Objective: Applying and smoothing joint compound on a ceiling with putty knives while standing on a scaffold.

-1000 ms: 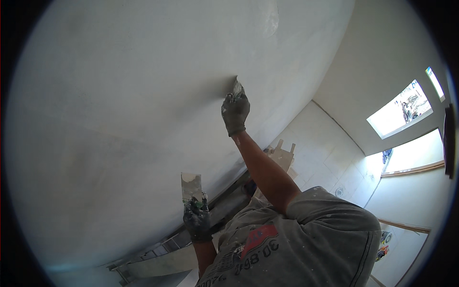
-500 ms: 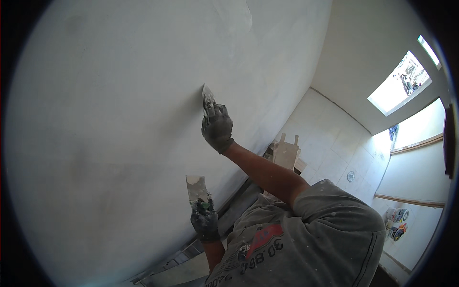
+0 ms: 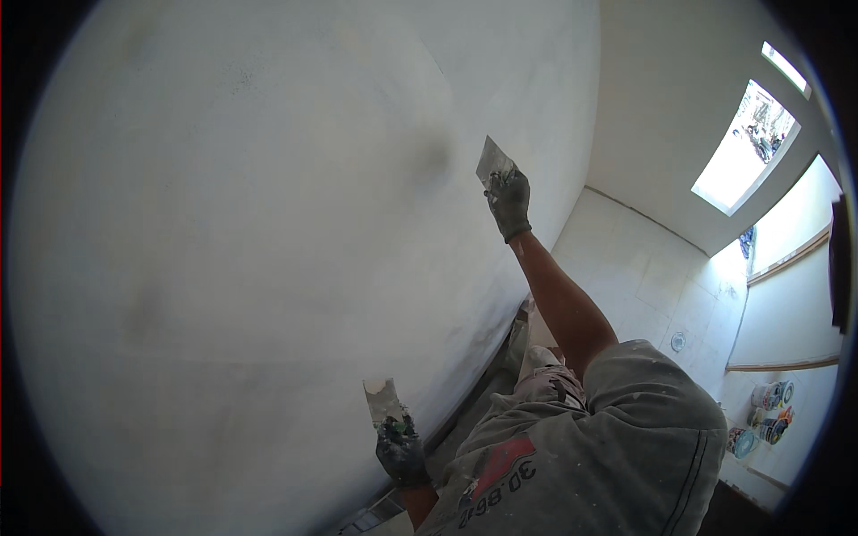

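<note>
Clasping putty knife, 1 o'clock, in curled right hand; scraper, 7 o'clock, in curled left hand. Stroke wall evenly.

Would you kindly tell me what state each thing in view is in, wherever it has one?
Wall: pale grey, with uneven darker patches.
Right hand: gloved, closed.
Right scraper: held in that hand, apparently clear of the wall.
Left hand: gloved, closed.
Left scraper: held in that hand, blade unevenly marked.
Shirt: flecked with pale spots.
Buckets: grouped together; too small to tell whether lidded.
</note>
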Tool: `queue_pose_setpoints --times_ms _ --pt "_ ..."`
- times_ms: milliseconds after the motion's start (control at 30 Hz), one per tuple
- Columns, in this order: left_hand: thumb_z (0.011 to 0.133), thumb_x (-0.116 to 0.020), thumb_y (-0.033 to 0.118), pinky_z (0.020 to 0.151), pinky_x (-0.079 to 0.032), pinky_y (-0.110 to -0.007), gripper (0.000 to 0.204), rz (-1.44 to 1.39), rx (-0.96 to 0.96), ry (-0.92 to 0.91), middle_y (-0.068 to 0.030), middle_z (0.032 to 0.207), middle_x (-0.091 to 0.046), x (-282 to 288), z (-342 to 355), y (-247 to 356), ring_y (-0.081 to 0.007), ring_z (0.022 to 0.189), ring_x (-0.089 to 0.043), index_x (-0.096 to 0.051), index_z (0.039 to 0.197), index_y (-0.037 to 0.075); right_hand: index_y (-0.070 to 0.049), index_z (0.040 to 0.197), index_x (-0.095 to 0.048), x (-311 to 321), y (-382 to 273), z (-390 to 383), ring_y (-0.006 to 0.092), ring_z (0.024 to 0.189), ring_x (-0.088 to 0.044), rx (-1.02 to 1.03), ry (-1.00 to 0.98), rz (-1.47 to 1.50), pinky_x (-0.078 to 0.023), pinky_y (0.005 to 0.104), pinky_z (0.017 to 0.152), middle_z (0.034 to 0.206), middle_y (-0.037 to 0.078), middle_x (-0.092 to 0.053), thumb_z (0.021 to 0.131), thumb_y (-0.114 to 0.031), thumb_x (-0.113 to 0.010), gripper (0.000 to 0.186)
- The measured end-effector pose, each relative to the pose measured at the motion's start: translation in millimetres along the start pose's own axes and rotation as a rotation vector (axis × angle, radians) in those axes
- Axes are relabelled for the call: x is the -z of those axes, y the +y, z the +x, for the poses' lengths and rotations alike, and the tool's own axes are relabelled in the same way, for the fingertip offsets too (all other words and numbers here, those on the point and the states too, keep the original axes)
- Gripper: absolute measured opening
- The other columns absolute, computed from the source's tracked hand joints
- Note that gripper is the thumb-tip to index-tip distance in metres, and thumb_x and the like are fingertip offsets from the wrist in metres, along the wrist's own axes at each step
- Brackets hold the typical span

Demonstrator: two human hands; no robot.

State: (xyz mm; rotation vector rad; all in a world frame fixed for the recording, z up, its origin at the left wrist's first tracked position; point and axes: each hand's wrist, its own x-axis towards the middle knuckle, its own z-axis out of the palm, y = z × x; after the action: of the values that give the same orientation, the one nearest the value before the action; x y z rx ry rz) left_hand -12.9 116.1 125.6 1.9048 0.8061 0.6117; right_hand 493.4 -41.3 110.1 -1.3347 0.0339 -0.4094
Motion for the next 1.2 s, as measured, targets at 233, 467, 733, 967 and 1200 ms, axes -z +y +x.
queue_pose_setpoints --times_ms 233,467,733,967,1200 --pt "0.097 -0.058 0.009 0.095 -0.052 -0.035 0.020 -0.843 0.280 0.162 -0.0171 0.112 -0.065 -4.4 -2.3 19.2 -0.0261 0.103 -0.063 -0.061 0.106 -0.008 0.001 0.094 -0.063 -37.3 -55.4 53.0 0.0225 0.064 -0.063 -0.427 -0.102 0.337 -0.054 0.0400 0.051 0.081 0.010 -0.062 0.086 -0.007 -0.058 0.012" --pt "0.094 -0.064 0.009 0.091 -0.053 -0.033 0.020 0.342 0.016 0.145 -0.0144 0.102 -0.068 -13.6 -10.6 58.1 -0.0258 0.093 -0.066 -0.062 0.106 -0.008 0.004 0.085 -0.060 -73.2 -176.8 86.4 0.0300 0.066 -0.064 -0.292 -0.196 0.443 -0.058 0.0447 0.053 0.085 0.016 -0.061 0.084 -0.003 -0.054 0.010" --pt "0.097 -0.054 0.014 0.108 -0.045 -0.045 0.036 -1.327 0.371 0.176 -0.0151 0.117 -0.062 -15.8 0.3 3.7 -0.0302 0.113 -0.059 -0.050 0.127 -0.006 0.003 0.090 -0.061 -106.3 -421.5 120.2 0.0253 0.069 -0.066 0.415 -0.603 0.295 -0.064 0.0425 0.059 0.088 0.013 -0.062 0.088 -0.008 -0.057 0.012" --pt "0.097 -0.053 0.012 0.110 -0.043 -0.046 0.036 -1.438 0.360 0.141 -0.0148 0.116 -0.064 -24.1 2.4 -2.4 -0.0299 0.114 -0.059 -0.049 0.128 -0.006 -0.007 0.077 -0.053 -135.2 -488.1 130.3 0.0163 0.045 -0.053 0.580 -0.977 0.466 -0.046 0.0323 0.038 0.061 0.004 -0.049 0.095 -0.031 -0.055 0.030" --pt "0.097 -0.051 0.007 0.107 -0.048 -0.046 0.029 -1.276 0.392 0.255 -0.0187 0.119 -0.061 -22.4 0.3 -23.8 -0.0293 0.112 -0.059 -0.053 0.123 -0.006 -0.021 0.125 -0.065 -92.7 -359.7 79.6 0.0317 0.121 -0.054 1.472 -0.243 -0.915 -0.046 0.0461 0.101 0.122 0.008 -0.063 0.084 -0.011 -0.063 0.042"
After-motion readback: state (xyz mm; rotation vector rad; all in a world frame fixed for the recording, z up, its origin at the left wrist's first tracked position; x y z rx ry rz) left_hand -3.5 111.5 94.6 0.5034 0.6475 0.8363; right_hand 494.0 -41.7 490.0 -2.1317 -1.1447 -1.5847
